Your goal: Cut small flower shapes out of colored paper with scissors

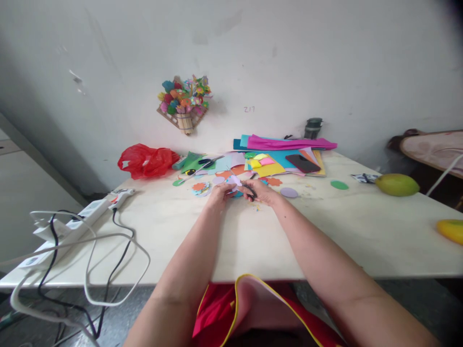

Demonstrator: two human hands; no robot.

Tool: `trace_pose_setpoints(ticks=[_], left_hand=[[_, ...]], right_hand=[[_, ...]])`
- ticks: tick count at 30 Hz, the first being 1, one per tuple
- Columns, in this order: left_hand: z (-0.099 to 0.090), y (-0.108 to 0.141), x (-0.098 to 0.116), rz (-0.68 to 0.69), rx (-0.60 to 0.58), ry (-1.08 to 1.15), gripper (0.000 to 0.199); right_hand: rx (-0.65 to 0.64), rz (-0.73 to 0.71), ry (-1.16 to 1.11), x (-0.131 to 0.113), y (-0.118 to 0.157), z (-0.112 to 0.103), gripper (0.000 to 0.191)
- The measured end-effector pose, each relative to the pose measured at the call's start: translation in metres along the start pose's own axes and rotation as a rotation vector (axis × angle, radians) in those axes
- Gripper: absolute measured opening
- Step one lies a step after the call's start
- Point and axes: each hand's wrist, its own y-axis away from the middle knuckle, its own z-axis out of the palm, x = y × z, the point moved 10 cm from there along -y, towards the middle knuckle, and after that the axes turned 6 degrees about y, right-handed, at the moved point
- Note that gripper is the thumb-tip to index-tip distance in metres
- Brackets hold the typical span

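My left hand [218, 193] pinches a light purple paper piece [236, 180] above the table. Close on its right, my right hand [261, 191] is closed round black-handled scissors [250, 192]; their blades point up and left at the paper. Below the hands lie small paper scraps [257, 207]. Left of my left hand rests a pile of cut paper flowers [201, 188], orange on top. An orange paper flower [275, 181] and a light purple paper disc [289, 192] lie just right of my right hand.
Coloured paper sheets [269, 169], a dark phone [303, 163] and a red plastic bag [146, 160] line the back. A power strip [68, 233] with loose cables occupies the left side. A green mango [397, 185] and a yellow fruit [450, 230] sit at right.
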Motion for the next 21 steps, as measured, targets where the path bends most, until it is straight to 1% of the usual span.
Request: trace_pose_setpoints(ticks=[8, 21], left_hand=[[0.001, 0.004, 0.002, -0.012, 0.007, 0.010, 0.020], [-0.003, 0.003, 0.003, -0.023, 0.047, 0.000, 0.020]], right_hand=[[0.007, -0.003, 0.007, 0.006, -0.006, -0.002, 0.026], [0.020, -0.054, 0.028, 0.012, -0.016, -0.007, 0.033]])
